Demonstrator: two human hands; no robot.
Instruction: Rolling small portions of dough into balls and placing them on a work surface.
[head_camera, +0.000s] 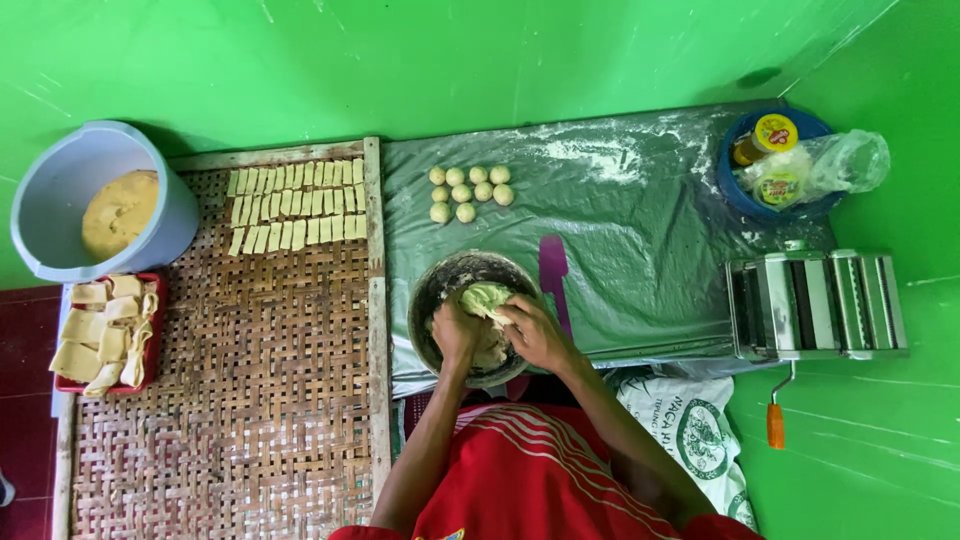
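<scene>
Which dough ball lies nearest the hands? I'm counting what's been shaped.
The dough ball at the lower right of the cluster on the plastic sheet; it lies closest to the bowl, while the others sit farther up.

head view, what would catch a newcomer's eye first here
Both hands, left and right, press a pale dough lump in a dark bowl at centre. Behind it, small dough balls sit on the floured plastic sheet; cut strips line the woven tray to the left.

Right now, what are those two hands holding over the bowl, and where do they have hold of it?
Both hold a pale lump of dough over the metal bowl. The left hand cups its lower left side, and the right hand has its grip on the right side.
</scene>
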